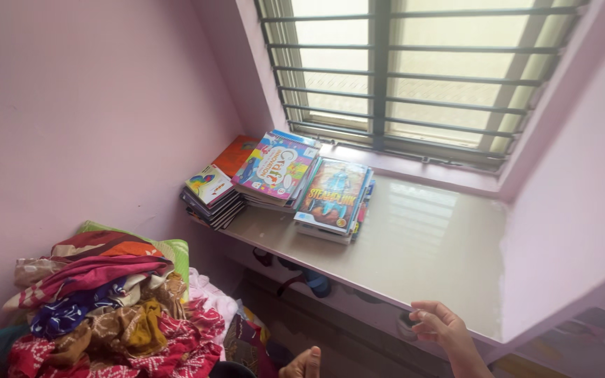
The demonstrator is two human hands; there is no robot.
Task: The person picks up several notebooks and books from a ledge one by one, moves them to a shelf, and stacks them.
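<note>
Looking down into a pink-walled corner, at a glossy beige stone shelf [428,245] running under a barred window [407,70].

Right hand [441,327] resting at the shelf's front edge, near its right end, fingers curled loosely against the rim and pinching nothing. Left hand [302,365] just peeking in at the bottom of the view, only knuckles and a thumb showing; impossible to tell whether spread or closed, and touching nothing visible.

Plenty of bare shelf stretching from the right hand back to the window sill and across to the right wall. Left half crowded instead: three piles of books sitting side by side. A small stack of thin booklets [211,197] hanging at the far left corner, close to the front edge. A taller middle stack [274,171] topped by a bright multicoloured cover, tilting up against an orange book [238,152] behind it. A third stack [334,199] topped by a cover with a blue figure, lying flat, its near corner just short of the shelf's rim.

Shelf surface shining, catching the window bars as pale stripes, front edge straight and thin.

Under the shelf, a dim lower ledge holding a blue sandal [316,283] and other dark shapes too shadowed to make out.

Down at the left, a heaped pile of patterned clothes [106,308] in reds, blues and browns, leaning against the wall, with a green cloth [173,248] poking out behind it.
</note>
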